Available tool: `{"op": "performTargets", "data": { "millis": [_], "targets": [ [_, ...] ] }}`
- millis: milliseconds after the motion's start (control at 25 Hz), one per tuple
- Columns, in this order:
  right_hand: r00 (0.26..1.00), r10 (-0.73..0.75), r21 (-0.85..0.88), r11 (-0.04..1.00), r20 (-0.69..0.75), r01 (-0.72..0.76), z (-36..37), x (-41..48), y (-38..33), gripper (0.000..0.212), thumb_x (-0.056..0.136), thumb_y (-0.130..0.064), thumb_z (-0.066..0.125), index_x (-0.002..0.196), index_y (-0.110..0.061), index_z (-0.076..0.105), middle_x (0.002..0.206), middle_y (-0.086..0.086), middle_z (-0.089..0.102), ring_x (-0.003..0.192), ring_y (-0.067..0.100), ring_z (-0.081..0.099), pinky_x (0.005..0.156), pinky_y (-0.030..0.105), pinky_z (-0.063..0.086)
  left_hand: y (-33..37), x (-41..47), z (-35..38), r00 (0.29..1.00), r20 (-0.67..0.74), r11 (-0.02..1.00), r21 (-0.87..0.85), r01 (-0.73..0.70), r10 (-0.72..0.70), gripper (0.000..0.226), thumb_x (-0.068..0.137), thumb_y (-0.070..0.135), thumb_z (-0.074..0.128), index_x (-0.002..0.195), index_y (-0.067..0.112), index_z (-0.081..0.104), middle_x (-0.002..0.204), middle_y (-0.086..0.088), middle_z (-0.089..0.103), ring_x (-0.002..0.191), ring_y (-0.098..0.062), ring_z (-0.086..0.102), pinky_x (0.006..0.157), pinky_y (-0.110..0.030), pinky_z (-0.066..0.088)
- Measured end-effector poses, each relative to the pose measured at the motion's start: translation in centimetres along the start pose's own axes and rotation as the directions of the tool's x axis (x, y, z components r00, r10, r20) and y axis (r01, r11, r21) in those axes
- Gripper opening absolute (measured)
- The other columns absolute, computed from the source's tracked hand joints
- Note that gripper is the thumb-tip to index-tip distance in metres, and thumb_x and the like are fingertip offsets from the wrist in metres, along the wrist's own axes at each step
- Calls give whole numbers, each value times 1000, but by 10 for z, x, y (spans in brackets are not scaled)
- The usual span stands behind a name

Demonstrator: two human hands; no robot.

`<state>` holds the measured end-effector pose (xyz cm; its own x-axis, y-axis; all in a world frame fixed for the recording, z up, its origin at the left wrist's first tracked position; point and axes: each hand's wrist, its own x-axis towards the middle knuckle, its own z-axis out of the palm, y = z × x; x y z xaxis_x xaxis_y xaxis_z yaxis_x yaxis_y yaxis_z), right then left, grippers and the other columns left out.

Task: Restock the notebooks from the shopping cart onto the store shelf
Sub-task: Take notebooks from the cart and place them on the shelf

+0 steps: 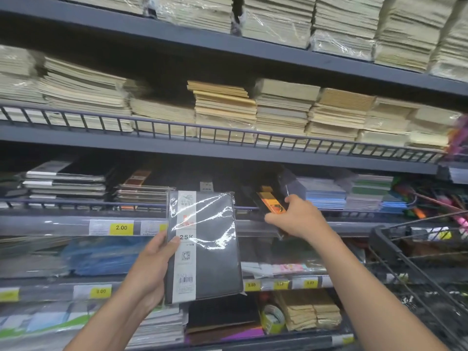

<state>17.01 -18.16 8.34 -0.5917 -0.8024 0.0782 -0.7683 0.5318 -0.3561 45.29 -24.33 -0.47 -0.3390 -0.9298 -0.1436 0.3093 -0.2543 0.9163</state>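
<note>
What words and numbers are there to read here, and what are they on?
"25K": white band of the black notebook in the left hand.
"2.00": upper yellow price tag on the shelf edge.
"3.00": lower yellow price tag.
Too blurred: the band's small print, the right-side yellow tags, and the label of the orange-label notebook in the right hand.

1. The shelf (50,216) has a dark open gap (217,177) between the brown-topped pile (141,192) and the blue pile (323,193).
2. A low wire rail (76,204) runs along its front edge; a hand has to go over it.
3. The board above (228,154) is a low roof.
4. The right hand (296,219) and its orange-striped notebook (269,201) fill the gap's right side.
5. The black wrapped notebook (205,249) in the left hand (149,267) stands in front of the gap's left side.
6. The shopping cart (379,239) crowds the shelf's right end.
</note>
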Motion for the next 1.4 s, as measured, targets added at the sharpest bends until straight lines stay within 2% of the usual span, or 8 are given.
{"op": "performTargets", "data": {
  "millis": [240, 440, 600, 880, 1080, 1200, 1320, 1400],
  "targets": [
    [1000, 5, 18, 1000, -11, -4, -27, 56, -27, 49, 70, -58, 65, 86, -11, 64, 97, 10, 69, 88, 30, 62, 64, 32, 45, 1, -1, 1, 1000, 4, 999, 19, 29, -29, 20, 106, 16, 51, 117, 9, 66, 104, -16, 79, 92, -29, 75, 83, -46, 58],
    [998, 56, 1, 998, 14, -56, -11, 95, -38, 74, 84, -66, 58, 132, -10, 58, 132, 15, 61, 119, 34, 58, 89, 35, 49, 0, 3, 0, 999, 16, 998, 27, 51, -51, 24, 107, 18, 50, 123, 12, 66, 110, -15, 78, 102, -32, 75, 92, -52, 57],
    [994, 109, 74, 991, 15, -109, 14, 113, -33, 54, 86, -58, 60, 108, -10, 66, 88, 6, 67, 76, 25, 65, 68, 31, 53, -3, 9, -2, 998, 7, 998, 36, 60, -61, 25, 107, 19, 50, 125, 14, 66, 113, -15, 77, 107, -33, 74, 99, -58, 54],
    [993, 116, -43, 992, -23, -117, 40, 118, -23, 65, 83, -63, 57, 125, -14, 57, 118, 13, 63, 102, 34, 63, 87, 40, 55, -5, 9, -2, 999, 7, 999, 22, 46, -46, 24, 107, 18, 50, 123, 14, 67, 112, -15, 78, 106, -33, 73, 96, -55, 55],
    [931, -138, 304, 920, -337, 247, 39, 61, -16, 38, 89, -44, 58, 116, -19, 66, 110, 5, 66, 105, 24, 61, 85, 33, 52, 4, 6, 8, 999, 32, 999, 26, 33, -34, 22, 107, 18, 50, 120, 12, 67, 108, -15, 78, 98, -29, 76, 88, -49, 57],
    [972, -195, 657, 717, -131, 233, 39, -7, -13, 28, 95, -38, 62, 122, -28, 62, 104, -9, 69, 93, 9, 67, 73, 19, 51, 17, 7, 20, 999, 48, 1000, 25, 13, -14, 21, 106, 17, 51, 117, 9, 67, 107, -16, 78, 91, -26, 76, 86, -47, 59],
    [942, -274, 795, 606, 192, 15, 49, -52, -3, 34, 96, -41, 61, 129, -38, 56, 112, -2, 71, 95, 18, 73, 66, 30, 59, 30, 13, 32, 998, 53, 999, 41, 14, -16, 22, 106, 19, 52, 119, 12, 68, 102, -11, 80, 93, -25, 76, 87, -47, 60],
    [912, -315, 833, 551, 263, -50, 53, -66, 2, 31, 99, -37, 58, 130, -39, 56, 118, -1, 70, 94, 22, 73, 59, 32, 56, 37, 16, 40, 998, 55, 999, 40, 29, -31, 23, 107, 18, 52, 121, 11, 68, 98, -10, 80, 89, -25, 75, 84, -46, 61]
  ]
}}
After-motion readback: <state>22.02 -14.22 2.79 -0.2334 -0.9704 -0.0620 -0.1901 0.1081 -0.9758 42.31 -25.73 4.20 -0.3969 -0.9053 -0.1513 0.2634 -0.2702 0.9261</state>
